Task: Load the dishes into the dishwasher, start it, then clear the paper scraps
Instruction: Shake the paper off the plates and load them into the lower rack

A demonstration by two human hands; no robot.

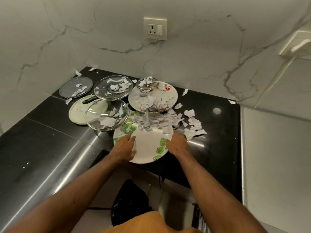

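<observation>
A white plate with green leaf print juts over the front edge of the black counter. My left hand grips its left rim with the thumb on top. My right hand holds the right rim. Torn paper scraps are heaped at the plate's far side and spill onto the counter. Behind it lies another white plate covered in scraps, with a small glass lid on it. Glass lids, a grey lid and a white plate lie to the left.
The black counter meets a marble wall with a socket. A steel surface runs along the left. Loose paper scraps lie to the plate's right. A black bin bag sits on the floor below.
</observation>
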